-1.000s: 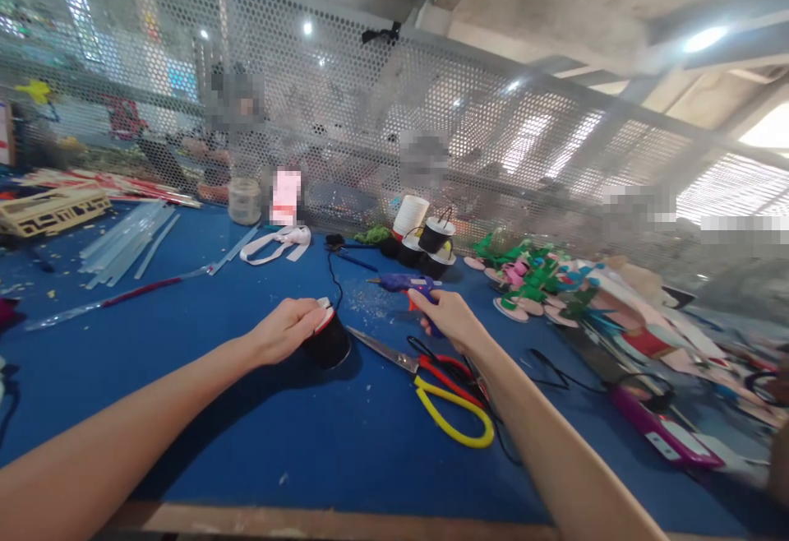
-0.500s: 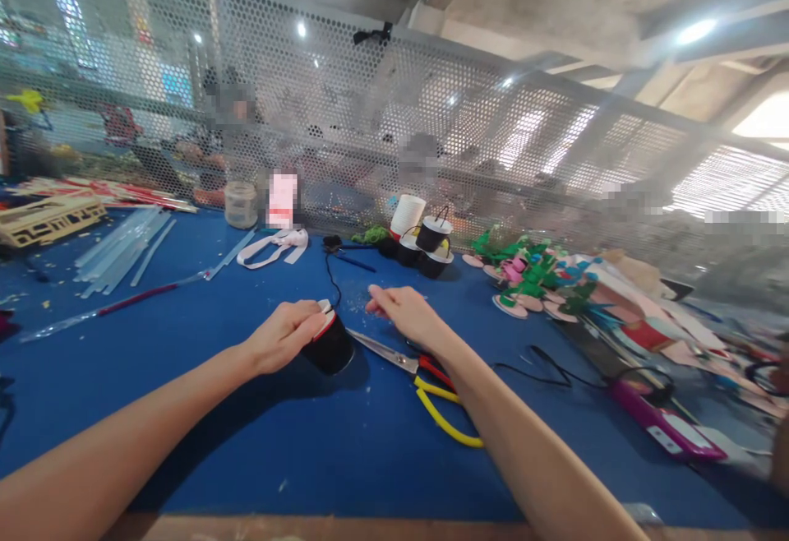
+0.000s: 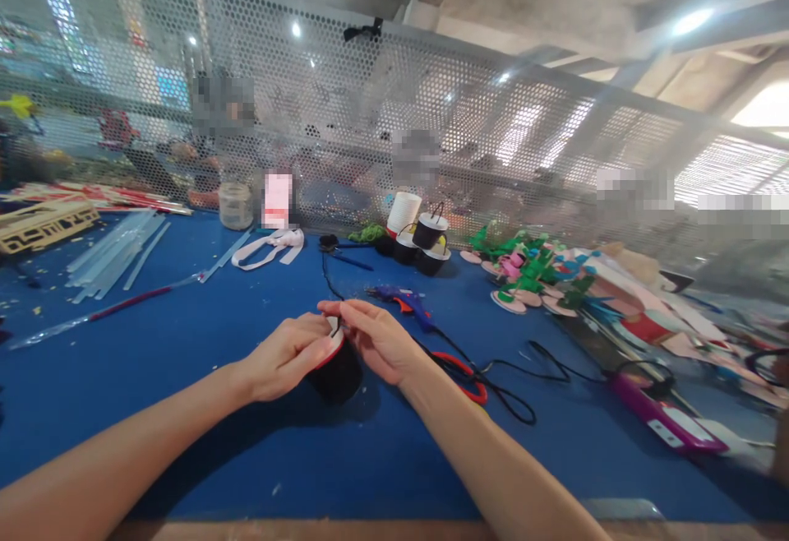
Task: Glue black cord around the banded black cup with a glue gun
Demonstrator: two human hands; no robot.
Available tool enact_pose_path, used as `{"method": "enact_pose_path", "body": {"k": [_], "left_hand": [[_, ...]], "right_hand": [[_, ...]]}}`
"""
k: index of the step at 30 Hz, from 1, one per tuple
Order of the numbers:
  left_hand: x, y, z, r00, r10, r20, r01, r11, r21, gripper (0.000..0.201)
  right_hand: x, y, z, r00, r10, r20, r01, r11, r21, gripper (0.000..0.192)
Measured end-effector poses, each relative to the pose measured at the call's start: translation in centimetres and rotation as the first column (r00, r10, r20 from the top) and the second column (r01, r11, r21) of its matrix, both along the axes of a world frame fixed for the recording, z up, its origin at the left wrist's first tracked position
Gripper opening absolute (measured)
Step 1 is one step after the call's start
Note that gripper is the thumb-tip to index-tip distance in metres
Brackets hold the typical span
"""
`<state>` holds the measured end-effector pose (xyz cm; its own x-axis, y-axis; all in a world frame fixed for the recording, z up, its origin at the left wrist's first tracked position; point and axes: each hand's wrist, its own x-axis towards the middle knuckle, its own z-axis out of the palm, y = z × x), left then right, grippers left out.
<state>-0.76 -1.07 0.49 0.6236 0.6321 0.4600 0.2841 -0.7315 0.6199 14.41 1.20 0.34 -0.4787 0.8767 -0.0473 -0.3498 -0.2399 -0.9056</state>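
Left hand: While the black cup (image 3: 338, 375) is leaning a little with its white end up, the left hand (image 3: 287, 356) is clasping its left side, the thumb lying along the red-edged rim, probably to steady it.
Right hand: The right hand (image 3: 379, 339) is bending over the cup's right side, its fingers bunching near the white end; whether they are pinching the cord is impossible to tell.
Black cord: The black cord (image 3: 326, 272) is running from a dark bundle at the far side down to the cup's white end, partly passing behind the fingers.
Cup's place: The cup is standing between both hands, near the middle of the blue surface (image 3: 339, 467), seemingly to keep it within reach of each; whether its base is touching is unclear.
Glue gun: The blue glue gun (image 3: 410, 302) is lying just beyond the right hand, likely placed there for easy reach.
Scissors: The scissors (image 3: 480, 387) are lying largely hidden under the right forearm, a red handle showing.
Other cups: Similar cups (image 3: 428, 233) are standing stacked at the far side, perhaps to save working room.
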Motion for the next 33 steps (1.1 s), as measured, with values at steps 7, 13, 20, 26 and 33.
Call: {"method": "enact_pose_path", "body": {"k": [7,13,20,26,33], "left_hand": [[0.1,0.2,-0.3,0.995,0.098,0.006,-0.090,0.936,-0.340,0.042],[0.1,0.5,-0.8,0.976,0.211,0.047,-0.148,0.812,-0.565,0.051],[0.0,0.6,-0.9,0.970,0.237,0.058,-0.159,0.793,-0.588,0.050],[0.3,0.7,-0.4,0.952,0.306,-0.019,-0.254,0.753,-0.607,0.051],[0.3,0.4,-0.3,0.958,0.285,0.011,-0.223,0.772,-0.595,0.049]], "right_hand": [[0.7,-0.2,0.0,0.973,-0.228,-0.014,0.229,0.970,0.080,0.016],[1.3,0.0,0.0,0.923,-0.382,0.038,0.368,0.909,0.193,0.019],[1.4,0.3,-0.6,0.892,-0.444,0.083,0.414,0.877,0.245,0.021],[1.5,0.1,-0.4,0.876,-0.480,0.043,0.455,0.853,0.254,0.022],[1.5,0.4,-0.9,0.857,-0.507,0.095,0.476,0.848,0.234,0.024]]}}
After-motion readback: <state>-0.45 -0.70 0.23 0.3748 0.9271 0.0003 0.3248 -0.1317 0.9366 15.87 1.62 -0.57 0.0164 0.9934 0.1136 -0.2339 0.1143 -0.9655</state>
